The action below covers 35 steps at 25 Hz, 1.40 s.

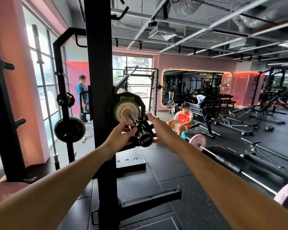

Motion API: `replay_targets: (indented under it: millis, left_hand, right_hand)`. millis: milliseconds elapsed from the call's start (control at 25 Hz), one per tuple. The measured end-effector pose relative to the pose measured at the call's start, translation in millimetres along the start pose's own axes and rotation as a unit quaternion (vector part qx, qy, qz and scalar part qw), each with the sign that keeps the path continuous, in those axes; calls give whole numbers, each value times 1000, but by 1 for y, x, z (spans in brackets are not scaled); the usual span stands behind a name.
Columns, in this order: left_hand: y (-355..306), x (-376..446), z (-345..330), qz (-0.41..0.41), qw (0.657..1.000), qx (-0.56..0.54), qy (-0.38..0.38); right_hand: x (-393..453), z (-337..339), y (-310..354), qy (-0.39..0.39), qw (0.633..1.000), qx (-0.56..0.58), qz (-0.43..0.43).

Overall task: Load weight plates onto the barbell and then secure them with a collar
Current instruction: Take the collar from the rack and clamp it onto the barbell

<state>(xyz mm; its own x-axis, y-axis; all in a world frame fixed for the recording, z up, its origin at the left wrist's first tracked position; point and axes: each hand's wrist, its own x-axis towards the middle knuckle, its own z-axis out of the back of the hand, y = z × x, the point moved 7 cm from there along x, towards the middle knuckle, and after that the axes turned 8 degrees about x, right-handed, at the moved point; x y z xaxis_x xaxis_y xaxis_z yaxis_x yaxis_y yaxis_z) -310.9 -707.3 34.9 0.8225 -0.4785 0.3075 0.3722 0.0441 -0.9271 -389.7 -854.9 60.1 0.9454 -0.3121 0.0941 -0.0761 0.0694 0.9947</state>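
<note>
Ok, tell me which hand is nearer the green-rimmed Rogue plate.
Left. The left hand grips the collar on the sleeve just short of the Rogue plate; the right hand holds the collar's far side, slightly farther off.

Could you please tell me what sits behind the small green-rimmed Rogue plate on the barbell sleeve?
A larger black Hammer plate sits directly behind the green-rimmed Rogue plate. The small plate and the rack upright cover most of it, so anything further back cannot be seen.

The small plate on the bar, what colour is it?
Cream with a green rim, head view.
</note>
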Motion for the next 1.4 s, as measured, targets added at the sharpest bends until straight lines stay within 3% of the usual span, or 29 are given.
replay_targets:
  millis: [360,640,920,1400]
  left_hand:
    - [30,89,26,-1,1000,-21,-6]
    - [47,145,43,4,999,-13,-30]
    - [70,193,61,41,992,36,-114]
    - [91,235,73,57,987,54,-141]
  right_hand:
    - [84,-10,-2,11,996,-84,1]
    - [144,-22,-2,54,995,-74,24]
    - [203,-21,-1,75,994,-82,0]
    - [262,-24,-7,84,993,-80,7]
